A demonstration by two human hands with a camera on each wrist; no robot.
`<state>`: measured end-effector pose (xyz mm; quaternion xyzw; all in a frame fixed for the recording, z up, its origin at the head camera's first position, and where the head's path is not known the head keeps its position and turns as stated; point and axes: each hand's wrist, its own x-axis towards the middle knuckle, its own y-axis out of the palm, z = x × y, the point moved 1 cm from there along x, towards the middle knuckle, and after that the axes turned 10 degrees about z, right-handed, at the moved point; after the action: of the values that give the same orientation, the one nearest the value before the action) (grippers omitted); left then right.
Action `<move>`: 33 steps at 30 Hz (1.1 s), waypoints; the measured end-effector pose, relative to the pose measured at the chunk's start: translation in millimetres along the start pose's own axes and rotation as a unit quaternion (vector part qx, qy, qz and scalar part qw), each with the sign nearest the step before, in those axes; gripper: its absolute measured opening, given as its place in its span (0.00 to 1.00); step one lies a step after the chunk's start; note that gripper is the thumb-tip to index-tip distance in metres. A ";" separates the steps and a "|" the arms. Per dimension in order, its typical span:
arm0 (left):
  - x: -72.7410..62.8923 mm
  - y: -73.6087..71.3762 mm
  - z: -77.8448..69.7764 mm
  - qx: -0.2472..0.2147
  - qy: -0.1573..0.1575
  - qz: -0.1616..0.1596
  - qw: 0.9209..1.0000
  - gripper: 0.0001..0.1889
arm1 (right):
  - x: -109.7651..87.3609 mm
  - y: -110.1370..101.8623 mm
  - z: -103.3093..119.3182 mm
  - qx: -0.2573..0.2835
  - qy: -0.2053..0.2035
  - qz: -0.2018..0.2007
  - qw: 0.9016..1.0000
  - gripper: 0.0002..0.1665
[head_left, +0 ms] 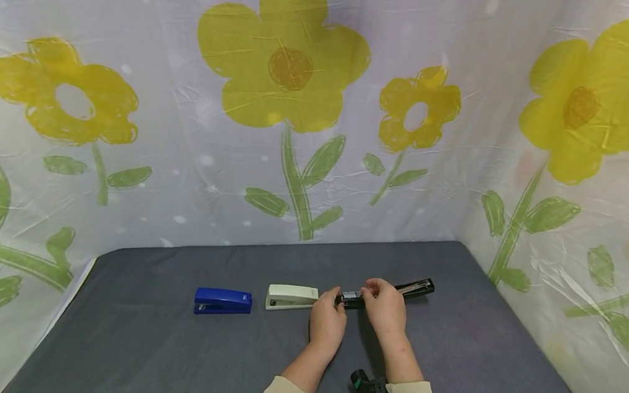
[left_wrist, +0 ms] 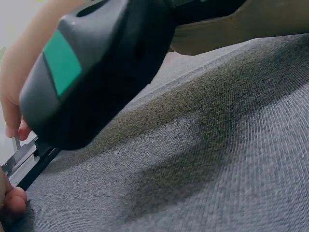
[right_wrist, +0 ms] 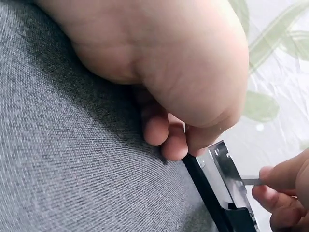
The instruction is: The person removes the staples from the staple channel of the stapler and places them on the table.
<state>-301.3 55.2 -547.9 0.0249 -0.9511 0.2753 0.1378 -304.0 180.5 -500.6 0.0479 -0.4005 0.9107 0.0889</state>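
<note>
Left hand (head_left: pixel 327 325): grips the left end of the black stapler (head_left: pixel 417 287) between thumb and fingers. Could, if too light in pressure, let the metal tray (right_wrist: pixel 212 166) roll or slide.
Right hand (head_left: pixel 386 309): pinches a thin grey strip (right_wrist: pixel 250 182) between thumb and fingertip, above the tray. May lose it through so slender a purchase.
Strip in the pinch: stands out from the tray, loose or attached impossible to tell. Likely to bend or jam, in judgement, if pressed down askew.
Unheld right length of the stapler: reaches past the right hand. Apt, perhaps, to swing or tip under a downward push, and so to nip the right hand.
Pale stapler (head_left: pixel 291 297): stands just beside the left hand, touching or apart not clear. Open to a nudge from any leftward slip.
Blue stapler (head_left: pixel 223 302): stands farther left, well apart from both hands; little at risk.
Place of the black stapler: right of the middle of the counter (head_left: pixel 139 343), right of both other staplers, apparently opened out.
Pointing: tray end left, toward the pale stapler; opposite end right and slightly toward the flowered cloth (head_left: pixel 430 222).
Long axis: runs chiefly left to right, slanting a little away from the person at the right.
</note>
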 end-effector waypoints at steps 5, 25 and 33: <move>-0.1 1.8 1.7 0.003 -0.002 0.001 1.000 0.17 | -1.0 2.7 -1.0 -0.039 -0.017 -0.001 0.999 0.12; 1.1 -0.3 -0.7 -0.003 0.000 -0.002 1.000 0.17 | -0.2 -13.6 6.7 -0.023 -0.018 -0.002 1.000 0.11; 0.6 -0.8 -1.6 -0.006 -0.004 -0.001 1.000 0.17 | -2.1 -28.1 10.3 0.007 -0.014 0.017 1.000 0.13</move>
<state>-301.4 55.4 -546.0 0.0259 -0.9532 0.2693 0.1346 -296.1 191.2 -473.7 0.0541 -0.3958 0.9142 0.0676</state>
